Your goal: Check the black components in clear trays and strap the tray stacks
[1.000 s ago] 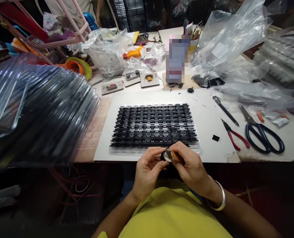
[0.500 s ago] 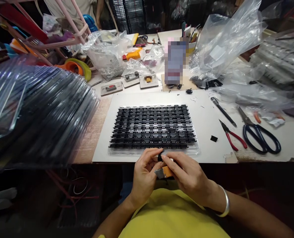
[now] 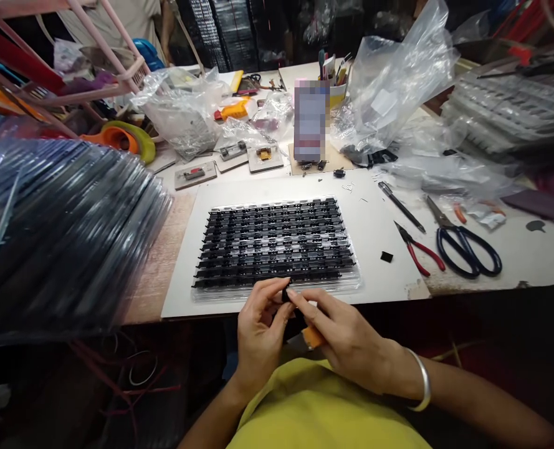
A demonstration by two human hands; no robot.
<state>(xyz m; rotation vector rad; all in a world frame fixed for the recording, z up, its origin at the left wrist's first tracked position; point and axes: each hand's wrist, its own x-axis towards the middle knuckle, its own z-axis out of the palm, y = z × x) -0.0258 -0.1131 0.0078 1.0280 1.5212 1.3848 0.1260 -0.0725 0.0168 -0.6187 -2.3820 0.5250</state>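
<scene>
1. Both hands meet at the near edge of the tabletop (image 3: 174,227): the left hand (image 3: 258,327) pinches a small black part (image 3: 286,294), seemingly to steady it.
2. Its partner, the right hand (image 3: 346,340), touches that part with its fingertips while gripping an orange-handled tool (image 3: 311,337), kept ready in the palm.
3. Just beyond lies a tray of black parts (image 3: 277,246).
4. Far right rest red-handled cutters (image 3: 417,248) and scissors (image 3: 463,243), within reach.

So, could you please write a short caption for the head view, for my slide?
Both hands, left hand and right hand, pinch a small black part beside a tray of black parts.
</scene>
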